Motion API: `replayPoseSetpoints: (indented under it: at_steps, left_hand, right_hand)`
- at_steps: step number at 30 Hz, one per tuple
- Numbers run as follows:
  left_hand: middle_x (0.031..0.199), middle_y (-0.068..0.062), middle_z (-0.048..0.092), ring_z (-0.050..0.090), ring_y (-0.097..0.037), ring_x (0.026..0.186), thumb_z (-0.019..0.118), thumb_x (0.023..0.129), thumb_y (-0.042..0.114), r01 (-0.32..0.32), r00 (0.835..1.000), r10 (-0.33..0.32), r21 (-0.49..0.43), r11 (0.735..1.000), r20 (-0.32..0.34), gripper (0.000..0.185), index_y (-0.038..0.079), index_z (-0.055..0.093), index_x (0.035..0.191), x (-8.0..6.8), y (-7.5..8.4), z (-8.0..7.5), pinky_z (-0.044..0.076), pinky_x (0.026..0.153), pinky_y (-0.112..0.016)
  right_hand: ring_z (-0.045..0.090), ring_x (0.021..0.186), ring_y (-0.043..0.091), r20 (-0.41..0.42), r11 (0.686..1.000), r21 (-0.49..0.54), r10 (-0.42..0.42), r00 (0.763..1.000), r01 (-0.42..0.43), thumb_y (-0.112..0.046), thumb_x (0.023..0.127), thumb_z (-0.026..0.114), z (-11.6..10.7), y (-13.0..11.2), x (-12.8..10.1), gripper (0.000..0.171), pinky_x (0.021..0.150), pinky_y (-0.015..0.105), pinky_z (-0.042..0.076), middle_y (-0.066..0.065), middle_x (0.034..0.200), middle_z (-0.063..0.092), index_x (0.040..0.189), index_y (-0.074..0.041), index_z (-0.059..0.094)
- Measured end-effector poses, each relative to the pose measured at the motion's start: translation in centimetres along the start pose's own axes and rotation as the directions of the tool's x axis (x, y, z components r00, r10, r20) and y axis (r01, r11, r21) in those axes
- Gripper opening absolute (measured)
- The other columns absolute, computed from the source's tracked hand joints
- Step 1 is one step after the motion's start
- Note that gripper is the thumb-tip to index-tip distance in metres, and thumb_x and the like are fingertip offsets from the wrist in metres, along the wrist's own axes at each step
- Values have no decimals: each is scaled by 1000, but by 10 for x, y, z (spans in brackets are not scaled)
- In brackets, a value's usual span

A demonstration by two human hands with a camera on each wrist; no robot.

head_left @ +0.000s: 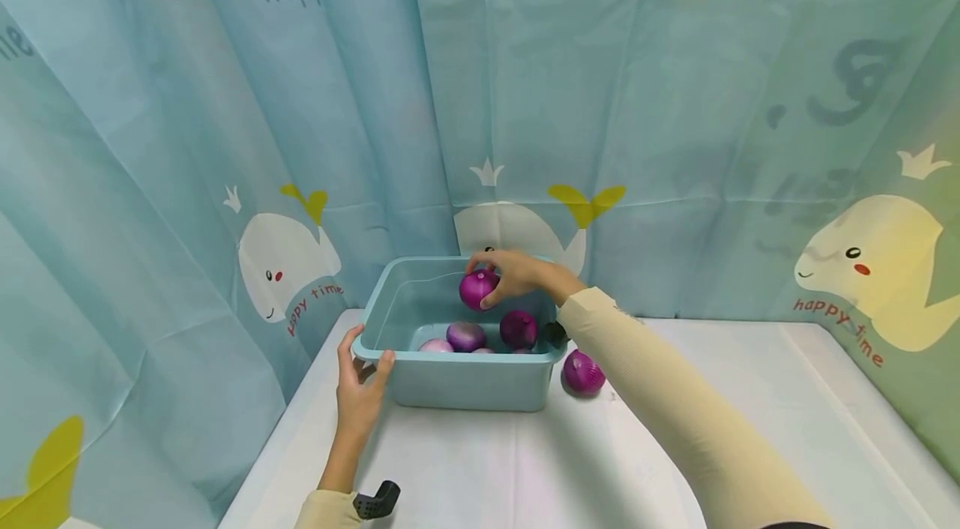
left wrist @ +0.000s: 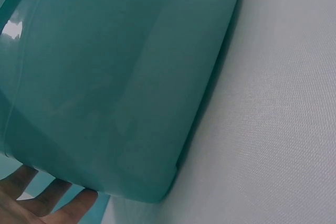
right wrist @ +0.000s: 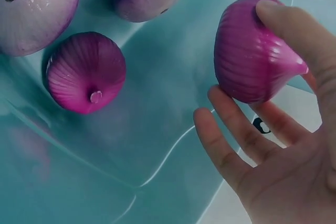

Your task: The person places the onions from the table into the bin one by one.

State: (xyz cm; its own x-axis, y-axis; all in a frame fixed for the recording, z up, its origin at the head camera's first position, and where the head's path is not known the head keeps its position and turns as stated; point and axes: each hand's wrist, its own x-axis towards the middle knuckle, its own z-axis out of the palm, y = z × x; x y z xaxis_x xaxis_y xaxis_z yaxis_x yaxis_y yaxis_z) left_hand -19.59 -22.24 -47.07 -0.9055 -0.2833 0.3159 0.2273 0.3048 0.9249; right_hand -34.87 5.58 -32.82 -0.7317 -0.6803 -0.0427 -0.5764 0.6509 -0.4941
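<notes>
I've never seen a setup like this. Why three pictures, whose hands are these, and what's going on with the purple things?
No machine here: a person wears three cameras. The wide picture comes from the head; the other two come from the wrists. The left hand grips the corner of a teal plastic tub on a white table. The right hand holds a red onion above the tub; the right wrist view shows it close up, held in the fingertips. More onions lie inside, and another onion sits on the table beside the tub.
</notes>
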Motion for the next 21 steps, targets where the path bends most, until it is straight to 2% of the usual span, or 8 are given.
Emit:
replayPoseSetpoints:
  at_steps: [3,6,10,15,21]
  left_hand:
    - [157,-19,37,52,-45,128,64,101,23,-4,1000,4,3,1000,6,70,25,25,159,0,0,0,50,88,-30]
    - [157,-19,38,52,-45,128,64,102,24,-2,1000,2,7,1000,4,69,25,26,159,-1,-1,1,48,86,-24]
    - [156,-20,39,53,-43,126,64,102,25,-1,1000,1,10,1000,-10,67,25,27,158,-1,-2,1,49,86,-25]
    - [156,-20,39,53,-44,126,64,102,26,5,1000,-5,16,1000,-17,66,26,28,157,0,-4,1,49,86,-27]
    - [158,-18,37,51,-43,130,64,102,29,32,999,-32,10,999,-3,67,28,27,158,0,-2,1,45,84,-17]
  right_hand:
    - [54,124,30,-13,1000,20,0,1000,0,-20,86,84,0,0,-2,62,95,44,52,12,136,58,140,-21,56]
    - [52,131,33,-18,999,42,-25,1000,26,-19,87,84,0,-1,-3,71,100,46,50,14,147,53,149,-19,49]
    - [50,137,36,-16,996,70,-58,998,59,-20,87,84,-1,-4,-3,81,102,49,48,15,159,42,156,-18,42]
    - [47,139,36,-23,994,82,-64,998,66,-22,86,85,-2,-6,-5,84,101,48,49,15,159,40,157,-19,40]
    - [45,140,36,-16,994,72,-83,996,84,-21,87,84,-6,-6,-8,85,102,47,49,13,161,38,158,-19,38]
